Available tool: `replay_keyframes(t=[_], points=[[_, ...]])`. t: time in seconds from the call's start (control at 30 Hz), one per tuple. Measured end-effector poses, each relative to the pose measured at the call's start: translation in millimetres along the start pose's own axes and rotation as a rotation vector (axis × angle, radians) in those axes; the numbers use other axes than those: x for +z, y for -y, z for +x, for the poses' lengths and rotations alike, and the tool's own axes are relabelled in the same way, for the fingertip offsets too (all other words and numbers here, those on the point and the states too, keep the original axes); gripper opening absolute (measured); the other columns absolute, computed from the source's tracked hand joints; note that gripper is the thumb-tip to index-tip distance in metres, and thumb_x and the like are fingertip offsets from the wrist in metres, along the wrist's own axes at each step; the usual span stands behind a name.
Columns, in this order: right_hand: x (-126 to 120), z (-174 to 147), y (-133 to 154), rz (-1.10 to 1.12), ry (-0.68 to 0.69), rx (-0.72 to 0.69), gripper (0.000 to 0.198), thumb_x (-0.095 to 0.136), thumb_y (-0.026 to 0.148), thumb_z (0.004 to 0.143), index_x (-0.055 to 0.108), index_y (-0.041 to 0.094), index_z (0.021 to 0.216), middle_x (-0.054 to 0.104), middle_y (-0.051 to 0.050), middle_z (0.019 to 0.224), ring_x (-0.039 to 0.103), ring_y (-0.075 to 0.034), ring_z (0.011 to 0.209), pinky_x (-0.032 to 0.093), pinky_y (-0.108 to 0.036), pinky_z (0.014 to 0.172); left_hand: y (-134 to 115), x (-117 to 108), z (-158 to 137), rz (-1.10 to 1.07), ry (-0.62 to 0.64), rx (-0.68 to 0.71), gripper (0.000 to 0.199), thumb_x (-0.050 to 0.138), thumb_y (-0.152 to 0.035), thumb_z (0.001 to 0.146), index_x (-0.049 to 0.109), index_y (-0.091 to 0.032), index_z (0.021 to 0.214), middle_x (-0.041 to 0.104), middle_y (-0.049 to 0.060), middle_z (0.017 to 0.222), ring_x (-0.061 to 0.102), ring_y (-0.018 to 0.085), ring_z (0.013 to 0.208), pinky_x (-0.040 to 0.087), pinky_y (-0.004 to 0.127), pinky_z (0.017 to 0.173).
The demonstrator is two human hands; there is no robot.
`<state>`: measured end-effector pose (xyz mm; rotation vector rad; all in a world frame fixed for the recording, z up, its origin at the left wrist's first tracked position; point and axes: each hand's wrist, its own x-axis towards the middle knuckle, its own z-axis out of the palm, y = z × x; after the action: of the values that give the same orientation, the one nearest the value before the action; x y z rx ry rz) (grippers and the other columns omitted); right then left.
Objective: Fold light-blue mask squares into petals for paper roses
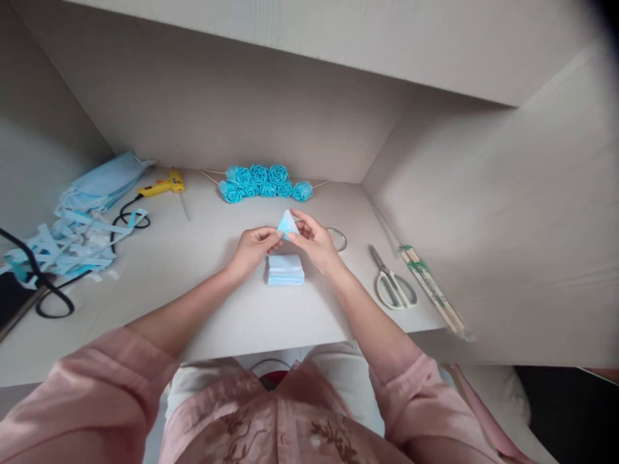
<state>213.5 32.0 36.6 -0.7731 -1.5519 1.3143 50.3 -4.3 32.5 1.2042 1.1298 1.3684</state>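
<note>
A small light-blue piece of mask fabric, folded to a triangular point, is held up between both hands above the table. My left hand pinches its lower left corner with thumb and fingers. On the other side, my right hand grips the right edge, its thumb low and its index finger near the tip. Just below the hands lies a neat stack of cut blue-white fabric pieces. Behind my right hand a ring-shaped roll is partly hidden.
Blue fabric roses on sticks lie at the back. A yellow glue gun, face masks and fabric scraps occupy the left. Scissors and packaged wooden sticks lie right. Grey walls enclose the table.
</note>
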Motion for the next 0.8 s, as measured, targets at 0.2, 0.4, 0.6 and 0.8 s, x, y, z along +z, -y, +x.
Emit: replay_keyframes(t=[0.2, 0.4, 0.6, 0.8], points=[[-2.6, 1.0, -2.0, -0.035, -0.043, -0.013, 0.054, 0.074, 0.039, 0.073, 0.061, 0.022, 0.123, 0.066, -0.001, 0.085, 0.058, -0.013, 0.074, 0.047, -0.027, 0.069, 5.9, -0.5, 0.0, 0.021, 0.044, 0.004, 0.033, 0.074, -0.047, 0.069, 0.069, -0.015, 0.067, 0.063, 0.001, 0.065, 0.047, 0.010, 0.056, 0.037, 0.023, 0.055], [-3.8, 1.8, -4.0, -0.032, -0.064, -0.026, 0.047, 0.073, 0.037, 0.074, 0.064, 0.021, 0.117, 0.064, 0.000, 0.083, 0.056, -0.012, 0.070, 0.046, -0.026, 0.066, 1.6, -0.6, -0.9, -0.006, 0.053, -0.013, 0.034, 0.071, -0.048, 0.070, 0.070, -0.014, 0.069, 0.066, 0.003, 0.067, 0.050, 0.011, 0.059, 0.039, 0.023, 0.057], [-5.2, 2.6, -6.2, -0.014, -0.092, -0.022, 0.045, 0.073, 0.037, 0.074, 0.065, 0.022, 0.116, 0.065, -0.001, 0.086, 0.058, -0.012, 0.073, 0.047, -0.026, 0.068, -3.3, -0.7, -1.2, -0.037, 0.036, -0.024, 0.033, 0.073, -0.047, 0.067, 0.068, -0.014, 0.070, 0.065, 0.002, 0.066, 0.051, 0.011, 0.059, 0.040, 0.023, 0.056], [-5.6, 2.0, -5.5, -0.037, -0.075, -0.021, 0.046, 0.072, 0.038, 0.075, 0.064, 0.022, 0.117, 0.065, 0.000, 0.084, 0.057, -0.012, 0.071, 0.046, -0.026, 0.066, -3.0, -1.2, 0.4, -0.003, 0.038, -0.014, 0.033, 0.072, -0.048, 0.068, 0.067, -0.015, 0.069, 0.063, 0.001, 0.065, 0.050, 0.011, 0.058, 0.039, 0.024, 0.056]])
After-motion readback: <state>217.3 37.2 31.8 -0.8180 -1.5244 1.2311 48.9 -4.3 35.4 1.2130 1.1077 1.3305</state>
